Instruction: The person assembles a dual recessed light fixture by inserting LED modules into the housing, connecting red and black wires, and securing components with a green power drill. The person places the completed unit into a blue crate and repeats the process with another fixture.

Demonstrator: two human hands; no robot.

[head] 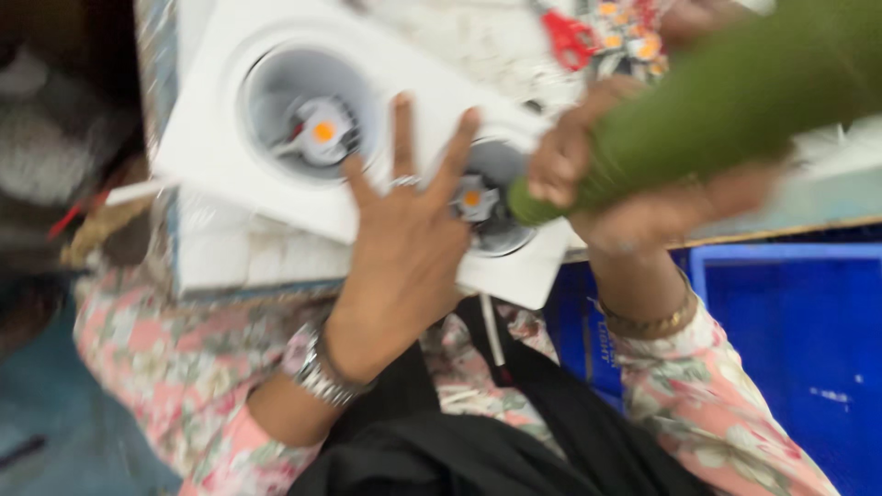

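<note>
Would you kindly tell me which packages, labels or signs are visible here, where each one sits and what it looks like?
Blue crate: lower right, below the table edge; boxy, deep blue, raised rim.
Label: on a blue surface left of the crate, by the right hand's wrist; pale lettering, too blurred to make out.
No other package, sign or screen shows; the white twin-light fixture under the left hand looks unmarked.
</note>
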